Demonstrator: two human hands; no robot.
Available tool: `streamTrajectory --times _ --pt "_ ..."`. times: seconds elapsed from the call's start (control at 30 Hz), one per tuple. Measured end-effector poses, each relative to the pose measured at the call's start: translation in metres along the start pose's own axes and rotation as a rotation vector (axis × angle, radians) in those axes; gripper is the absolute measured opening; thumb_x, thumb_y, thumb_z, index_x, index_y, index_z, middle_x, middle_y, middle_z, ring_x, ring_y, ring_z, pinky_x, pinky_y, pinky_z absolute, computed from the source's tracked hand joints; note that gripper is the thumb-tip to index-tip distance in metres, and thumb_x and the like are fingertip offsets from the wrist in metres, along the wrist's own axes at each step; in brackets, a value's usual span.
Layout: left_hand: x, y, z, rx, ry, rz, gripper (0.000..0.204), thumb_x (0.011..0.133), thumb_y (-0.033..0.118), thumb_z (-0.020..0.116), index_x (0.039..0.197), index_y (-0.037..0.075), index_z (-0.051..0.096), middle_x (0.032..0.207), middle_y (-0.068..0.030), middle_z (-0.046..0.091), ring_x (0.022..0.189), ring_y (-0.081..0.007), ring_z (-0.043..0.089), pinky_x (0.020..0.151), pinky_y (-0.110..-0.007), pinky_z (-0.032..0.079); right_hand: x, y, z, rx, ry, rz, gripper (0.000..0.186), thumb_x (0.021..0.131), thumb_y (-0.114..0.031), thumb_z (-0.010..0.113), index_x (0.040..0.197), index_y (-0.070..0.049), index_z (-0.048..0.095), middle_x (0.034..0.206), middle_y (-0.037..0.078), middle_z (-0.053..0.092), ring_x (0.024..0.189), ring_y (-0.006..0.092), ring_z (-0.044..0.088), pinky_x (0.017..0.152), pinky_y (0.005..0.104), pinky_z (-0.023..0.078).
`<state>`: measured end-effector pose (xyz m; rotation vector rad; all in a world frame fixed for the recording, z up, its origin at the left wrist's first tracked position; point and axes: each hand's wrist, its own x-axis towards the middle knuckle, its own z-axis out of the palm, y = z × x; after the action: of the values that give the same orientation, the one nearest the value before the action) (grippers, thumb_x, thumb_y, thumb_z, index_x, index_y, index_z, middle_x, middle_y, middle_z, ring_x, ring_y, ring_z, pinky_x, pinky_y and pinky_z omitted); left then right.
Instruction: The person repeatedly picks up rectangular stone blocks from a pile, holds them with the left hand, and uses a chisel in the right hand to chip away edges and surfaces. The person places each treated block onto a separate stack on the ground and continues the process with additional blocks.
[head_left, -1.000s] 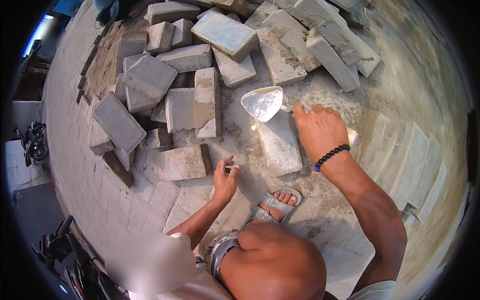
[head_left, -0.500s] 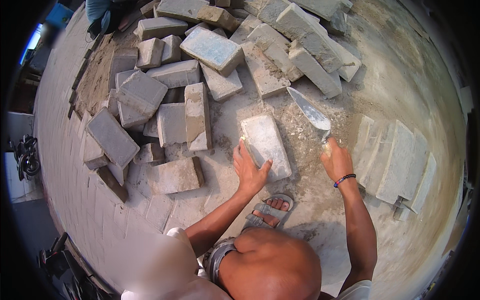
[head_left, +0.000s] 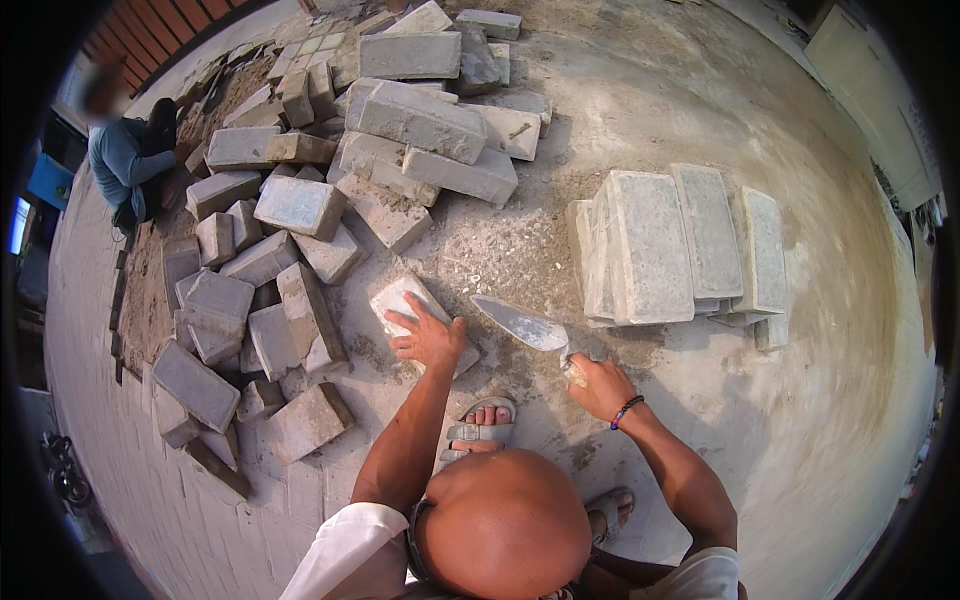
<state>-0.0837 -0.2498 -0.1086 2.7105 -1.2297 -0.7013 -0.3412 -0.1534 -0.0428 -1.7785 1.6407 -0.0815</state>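
Observation:
A pale concrete paver (head_left: 400,290) lies on the dusty ground before me. My left hand (head_left: 430,335) rests on top of it, fingers spread. Just to its right, a steel pointed trowel (head_left: 515,320) is held by its handle in my right hand (head_left: 600,385), fingers wrapped round. The blade points up and left, beside the paver. Under my arms are my bent knee (head_left: 500,530) and sandalled feet.
A loose pile of pavers (head_left: 410,55) spreads over the back and left, beside loose soil and laid paving. At right stands a stack of pavers (head_left: 650,245). A co-worker (head_left: 135,160) in blue squats at far left. Bare concrete (head_left: 780,120) extends behind the stack.
My left hand has moved from beside the paver onto it. My right hand has brought the trowel lower, blade angled left. The view has tilted up, showing more of the co-worker and stack.

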Motion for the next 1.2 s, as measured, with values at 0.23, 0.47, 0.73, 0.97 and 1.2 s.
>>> streamTrajectory --times 0.23,0.47,0.73,0.97,1.2 --pt "0.052 -0.106 -0.027 -0.64 -0.037 0.191 0.11 0.064 0.029 0.079 0.156 0.015 0.019 0.158 -0.0211 0.002 0.129 -0.0425 0.039 0.098 -0.046 0.045 -0.04 0.015 -0.018 -0.016 -0.039 0.0 0.037 0.08 -0.02 0.061 0.114 -0.006 0.058 0.086 0.026 0.067 0.085 0.0441 0.065 0.078 0.0512 0.052" --pt "0.011 -0.082 -0.119 -1.191 -0.898 0.277 0.097 0.058 0.014 0.064 0.15 0.005 0.036 0.135 -0.0119 0.051 0.12 -0.0272 0.053 0.1 -0.036 0.045 -0.123 0.079 -0.055 -0.213 -0.235 0.104 0.034 0.079 -0.021 0.062 0.112 -0.011 0.059 0.085 0.02 0.069 0.086 0.0393 0.066 0.078 0.0485 0.052" --pt "-0.047 0.012 -0.114 0.315 -0.995 1.278 0.093 0.054 0.016 0.08 0.142 0.025 0.052 0.143 -0.0152 0.033 0.134 -0.0378 0.036 0.113 -0.044 0.033 -0.227 0.111 -0.079 -0.322 -0.28 0.418 0.034 0.079 -0.022 0.065 0.111 -0.013 0.06 0.083 0.016 0.07 0.082 0.0358 0.068 0.074 0.0471 0.054" --pt "-0.142 0.079 0.008 0.69 -1.078 1.687 0.086 0.064 0.027 0.081 0.143 0.027 0.048 0.14 -0.0176 0.034 0.133 -0.0404 0.033 0.115 -0.052 0.023 -0.296 0.126 -0.033 0.045 0.189 0.749 0.037 0.077 -0.024 0.069 0.11 -0.01 0.06 0.081 0.02 0.069 0.08 0.0404 0.067 0.074 0.049 0.054" --pt "-0.236 0.167 0.077 0.264 -0.587 2.048 0.083 0.072 0.02 0.075 0.148 0.017 0.04 0.14 -0.0189 0.032 0.132 -0.0436 0.03 0.114 -0.055 0.024 -0.348 0.16 -0.013 0.036 0.262 0.889 0.039 0.073 -0.024 0.072 0.109 -0.01 0.062 0.081 0.021 0.069 0.081 0.0423 0.066 0.075 0.0499 0.053"
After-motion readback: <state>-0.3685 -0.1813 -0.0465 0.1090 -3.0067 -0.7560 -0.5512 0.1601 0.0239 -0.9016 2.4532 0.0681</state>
